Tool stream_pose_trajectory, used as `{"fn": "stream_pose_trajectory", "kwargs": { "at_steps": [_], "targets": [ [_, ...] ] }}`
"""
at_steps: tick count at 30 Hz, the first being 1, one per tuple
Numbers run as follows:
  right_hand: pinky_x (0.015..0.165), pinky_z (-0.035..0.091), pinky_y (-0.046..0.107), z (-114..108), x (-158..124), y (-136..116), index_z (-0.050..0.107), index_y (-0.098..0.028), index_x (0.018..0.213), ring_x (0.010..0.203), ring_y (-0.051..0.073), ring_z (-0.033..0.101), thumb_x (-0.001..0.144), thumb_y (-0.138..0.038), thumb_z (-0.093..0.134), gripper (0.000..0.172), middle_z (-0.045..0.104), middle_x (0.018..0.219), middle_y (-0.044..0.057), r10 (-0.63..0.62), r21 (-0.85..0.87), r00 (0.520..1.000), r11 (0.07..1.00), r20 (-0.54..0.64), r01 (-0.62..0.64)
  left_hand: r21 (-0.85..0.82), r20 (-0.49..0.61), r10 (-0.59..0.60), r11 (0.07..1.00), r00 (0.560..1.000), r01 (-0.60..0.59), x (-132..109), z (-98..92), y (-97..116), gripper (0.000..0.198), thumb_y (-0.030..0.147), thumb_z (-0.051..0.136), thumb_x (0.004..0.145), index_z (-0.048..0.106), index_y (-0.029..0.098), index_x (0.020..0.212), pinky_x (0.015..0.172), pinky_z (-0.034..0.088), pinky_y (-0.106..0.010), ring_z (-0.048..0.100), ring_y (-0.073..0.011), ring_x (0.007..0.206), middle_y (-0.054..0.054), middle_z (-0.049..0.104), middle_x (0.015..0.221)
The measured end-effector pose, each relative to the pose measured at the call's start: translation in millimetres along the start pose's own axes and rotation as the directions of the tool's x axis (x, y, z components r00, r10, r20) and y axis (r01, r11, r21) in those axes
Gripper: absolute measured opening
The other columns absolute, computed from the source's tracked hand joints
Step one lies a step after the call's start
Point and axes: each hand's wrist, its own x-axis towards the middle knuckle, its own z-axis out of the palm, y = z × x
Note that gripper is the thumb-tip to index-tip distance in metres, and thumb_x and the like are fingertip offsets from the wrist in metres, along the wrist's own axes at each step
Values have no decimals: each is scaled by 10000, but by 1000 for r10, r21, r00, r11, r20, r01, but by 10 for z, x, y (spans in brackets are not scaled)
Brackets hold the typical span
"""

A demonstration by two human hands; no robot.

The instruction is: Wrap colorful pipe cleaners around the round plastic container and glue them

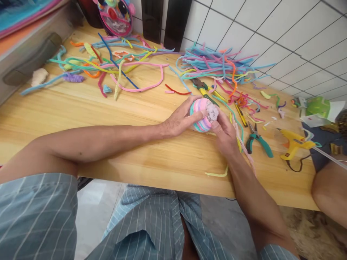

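A rounded object wound in pink, purple and teal fuzzy bands (pixel 200 112), with a greyish-lilac rough end facing right, is held between both hands above the wooden table (pixel 151 155). My left hand (pixel 182 118) closes round its left side, thumb across the front. On the right side, my right hand (pixel 224 131) grips it near the rough end with thumb and fingers. Just behind the object lie pliers with yellow and green handles (pixel 207 94). Pipe cleaners in pink and yellow run beside my right hand.
Pipe cleaners lie in a bundle (pixel 211 63) by the tiled wall and scattered at back left. Teal-handled pliers (pixel 260 142), a yellow cutter (pixel 241 113) and a yellow glue gun (pixel 295 143) are at right. Another person's arm (pixel 329 189) rests at the right edge.
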Motion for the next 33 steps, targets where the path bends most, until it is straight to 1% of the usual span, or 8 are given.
{"fn": "stream_pose_trajectory", "kwargs": {
  "at_steps": [4, 8, 15, 19, 24, 27, 30, 33],
  "targets": [
    [1317, 523, 615, 73, -66, 51, 485, -368, 1690, 1622, 326, 565, 1012, -638, 741, 773, 538, 1780, 107, -24, -34, 999, 999, -36, 23, 16, 14, 59, 998, 998, -59, 8, -34, -1, 816, 834, 539, 1044, 578, 208, 1566, 1357, 449, -476, 596, -332, 1549, -136, 639, 1629],
    [1285, 550, 647, 178, -133, 40, 406, -358, 1732, 1669, 367, 483, 998, -583, 771, 851, 468, 1801, 143, -85, -219, 995, 973, -60, 70, 133, -1, 97, 986, 995, -96, -11, -78, 7, 777, 810, 469, 1086, 616, 219, 1569, 1357, 442, -470, 614, -311, 1534, -136, 679, 1595],
    [1395, 401, 681, 176, -146, -67, 321, -306, 1775, 1691, 379, 446, 1052, -495, 697, 836, 489, 1785, 163, -228, -469, 974, 859, 16, 208, 289, 25, 222, 932, 975, -220, -51, -128, -4, 633, 668, 504, 1141, 607, 224, 1580, 1352, 457, -472, 621, -284, 1531, -139, 688, 1590],
    [1376, 429, 672, 126, -138, -152, 399, -274, 1736, 1634, 394, 520, 1047, -523, 695, 791, 573, 1723, 169, -238, -534, 971, 820, 4, 203, 340, 22, 203, 920, 979, -198, -63, -134, 4, 587, 632, 536, 1143, 622, 220, 1552, 1340, 484, -453, 637, -272, 1515, -138, 698, 1571],
    [1281, 517, 672, -97, -65, -352, 639, -323, 1513, 1462, 376, 670, 1074, -573, 642, 505, 739, 1514, 115, -309, -569, 922, 812, -234, 128, 385, 29, 194, 903, 981, -190, -71, -138, 9, 597, 659, 495, 1147, 605, 236, 1553, 1336, 491, -460, 639, -270, 1507, -128, 695, 1565],
    [1166, 599, 603, -389, 23, -512, 757, -292, 1289, 1274, 320, 755, 1044, -515, 707, 335, 810, 1300, 101, -278, -474, 851, 879, -445, 39, 402, 4, 199, 897, 980, -184, -86, -133, 19, 582, 651, 499, 1148, 610, 227, 1532, 1328, 500, -466, 642, -271, 1501, -130, 705, 1538],
    [809, 668, 427, -796, 74, -678, 815, -255, 1059, 928, 233, 778, 925, -450, 838, 238, 820, 1043, 68, -126, -140, 779, 989, -614, 50, 412, 20, 240, 882, 971, -227, -101, -123, 51, 551, 625, 485, 1160, 616, 217, 1507, 1332, 496, -472, 640, -266, 1501, -137, 705, 1523],
    [509, 524, 300, -1199, 49, -807, 851, -279, 942, 765, 194, 731, 823, -500, 891, 255, 806, 957, 60, 62, 173, 847, 984, -529, 36, 435, 79, 257, 861, 963, -265, -109, -117, 89, 553, 626, 457, 1167, 606, 216, 1507, 1325, 505, -497, 640, -272, 1499, -149, 698, 1538]
  ]
}}
